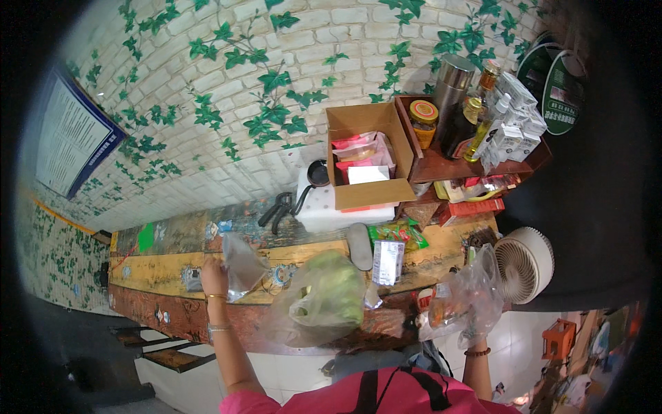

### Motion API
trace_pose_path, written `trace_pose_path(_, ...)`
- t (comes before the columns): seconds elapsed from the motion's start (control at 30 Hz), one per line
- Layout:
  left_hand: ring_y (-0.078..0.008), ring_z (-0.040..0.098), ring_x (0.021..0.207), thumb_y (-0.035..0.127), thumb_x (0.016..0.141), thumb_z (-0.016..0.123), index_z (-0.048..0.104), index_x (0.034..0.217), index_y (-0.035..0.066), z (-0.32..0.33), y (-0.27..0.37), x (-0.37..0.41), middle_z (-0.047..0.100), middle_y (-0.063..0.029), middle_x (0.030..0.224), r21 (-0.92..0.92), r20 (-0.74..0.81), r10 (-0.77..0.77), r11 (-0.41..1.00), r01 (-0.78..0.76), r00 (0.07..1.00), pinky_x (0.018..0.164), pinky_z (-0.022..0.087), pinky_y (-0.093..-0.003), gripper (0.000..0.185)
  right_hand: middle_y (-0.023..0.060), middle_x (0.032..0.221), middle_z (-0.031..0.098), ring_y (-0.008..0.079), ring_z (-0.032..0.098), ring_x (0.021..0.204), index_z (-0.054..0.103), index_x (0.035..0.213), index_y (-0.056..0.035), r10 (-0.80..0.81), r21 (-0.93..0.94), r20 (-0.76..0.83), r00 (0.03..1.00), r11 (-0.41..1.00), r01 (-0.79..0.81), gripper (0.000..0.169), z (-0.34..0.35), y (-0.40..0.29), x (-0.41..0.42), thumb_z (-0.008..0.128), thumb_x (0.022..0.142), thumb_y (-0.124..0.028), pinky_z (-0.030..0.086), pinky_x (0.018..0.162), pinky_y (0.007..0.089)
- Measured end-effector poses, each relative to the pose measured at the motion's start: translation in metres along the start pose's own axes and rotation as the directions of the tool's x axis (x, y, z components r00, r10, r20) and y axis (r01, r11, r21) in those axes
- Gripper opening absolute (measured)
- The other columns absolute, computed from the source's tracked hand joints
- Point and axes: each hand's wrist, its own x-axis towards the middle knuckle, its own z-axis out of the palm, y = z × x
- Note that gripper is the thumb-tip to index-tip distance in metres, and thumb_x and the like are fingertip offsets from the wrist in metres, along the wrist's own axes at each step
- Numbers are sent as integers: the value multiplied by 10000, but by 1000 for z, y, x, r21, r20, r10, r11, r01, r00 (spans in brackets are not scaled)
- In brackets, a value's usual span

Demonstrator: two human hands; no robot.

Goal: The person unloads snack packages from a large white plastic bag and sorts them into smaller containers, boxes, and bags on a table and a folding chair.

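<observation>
On the left part of the painted wooden table (170, 264), my left hand (214, 277) grips the edge of a flat clear plastic bag (243, 266). At the table's right end, my right hand (477, 335) holds a clear plastic bag (457, 300) with reddish-orange contents. Its plastic covers most of my fingers. Between my hands rests a translucent bag with pale green contents (331, 295). A grey eyeglass case (359, 246), a blister pack (388, 262) and a green snack packet (398, 234) lie behind it.
Against the brick-patterned wall stand an open cardboard box (374, 194) on a white foam block (315, 215) and a wooden shelf (439, 168) with bottles and a jar (424, 129). Black-handled pruning shears (277, 211) lie left. A round fan (522, 266) flanks the right edge.
</observation>
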Motion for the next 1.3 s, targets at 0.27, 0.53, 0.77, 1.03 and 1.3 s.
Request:
trace_pose_path(0.27,-392,415,1072,32,672,597,491,1129,8,5,133,-45,492,-194,1082,-184,-352,58,974,-130,934,912,358,-459,470,142,1058,565,229,540,944,487,1113,50,-61,-35,-48,997,998,59,312,-22,-14,-3,442,899,-173,440,830,305)
trace_pose_path(0.53,-458,334,1199,202,671,677,279,1360,354,135,317,-133,232,-291,1371,28,62,668,742,-670,742,878,421,-480,810,145,1061,567,230,540,953,490,1105,58,83,143,84,993,985,-95,318,-44,-13,-21,428,907,-183,438,847,305)
trace_pose_path(0.77,-405,576,770,38,685,574,328,1342,120,124,340,-90,564,-314,826,-592,292,326,800,-98,899,609,461,-454,706,142,1066,572,238,536,976,506,1075,29,320,189,88,943,924,-331,280,-50,-31,-29,463,901,-186,446,852,343)
trace_pose_path(1.03,-201,579,671,-9,683,509,501,1112,-14,144,241,-108,576,-76,756,-806,593,182,132,578,785,588,479,-323,429,73,1088,555,224,520,1020,477,1159,-39,160,436,142,977,876,-207,347,61,-52,19,561,835,-129,436,872,359)
trace_pose_path(1.3,-204,584,647,128,784,521,542,982,34,141,191,-187,577,-66,779,-562,750,379,-69,824,543,569,488,-325,220,121,1091,513,278,491,1039,447,1214,-64,126,-845,395,910,439,306,553,58,43,63,625,691,-76,412,852,399)
